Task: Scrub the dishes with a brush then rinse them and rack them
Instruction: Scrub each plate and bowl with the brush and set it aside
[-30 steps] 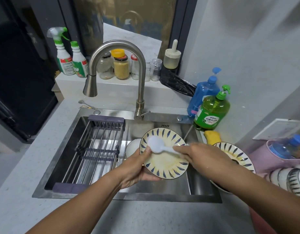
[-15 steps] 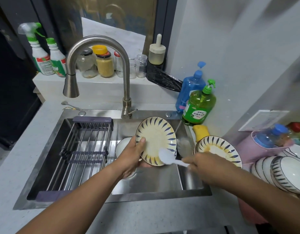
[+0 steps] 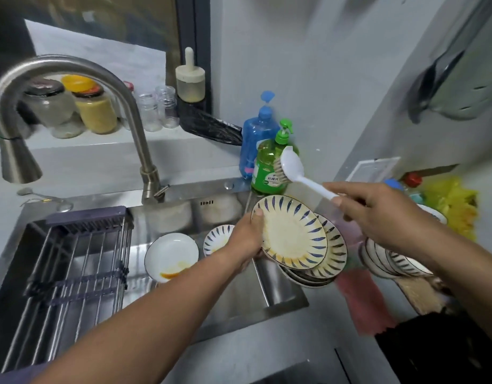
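My left hand (image 3: 246,239) grips the left rim of a cream plate with blue strokes (image 3: 290,231), held over a stack of like plates (image 3: 322,259) at the sink's right edge. My right hand (image 3: 375,212) holds the white dish brush (image 3: 293,169) by its handle, lifted off the plate with the bristles up near the green soap bottle (image 3: 269,164). Down in the steel sink (image 3: 280,300) lie a white bowl with orange residue (image 3: 171,254) and a small blue-striped dish (image 3: 215,239). A purple-ended wire rack (image 3: 73,261) spans the sink's left half.
The curved tap (image 3: 73,106) arches over the rack. A blue pump bottle (image 3: 255,137) stands behind the green one. Jars (image 3: 95,109) line the back ledge. Stacked striped bowls (image 3: 388,259) and a red cloth (image 3: 364,297) lie on the counter at right.
My left hand carried the plate rightward from mid-sink to above the plate stack. My right hand lifted the brush off the plate and up toward the soap bottles. The view swung right.
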